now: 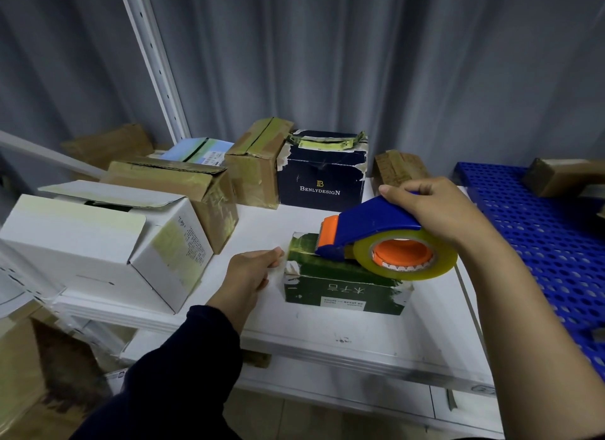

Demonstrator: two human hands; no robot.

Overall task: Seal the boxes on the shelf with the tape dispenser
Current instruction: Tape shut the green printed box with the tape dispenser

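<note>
The green box [340,285] is positioned near the front of the white shelf [327,328], with its top flaps closed, so that no contents are visible. The tape dispenser [370,223], blue with an orange front piece, is set on the top face of this box, and its roll of clear tape [442,262] overhangs the box's right side. The dispenser's handle is gripped from above by the right hand [438,213], fingers wrapped round it. The left end of the box is held by the left hand [248,272], with the thumb at the upper edge. To the left, a white box [82,243] is shown with its top flaps partly raised; a dark gap is exposed, but the contents cannot be made out. Just behind it, a brown box [183,181] is located, also with a loose top flap. Along the back of the shelf, a taped brown box [252,164] and a dark navy box [322,177] are placed side by side, touching; the navy box's top is covered with torn yellowish tape. At the right, a blue perforated panel [540,230] is fitted.
</note>
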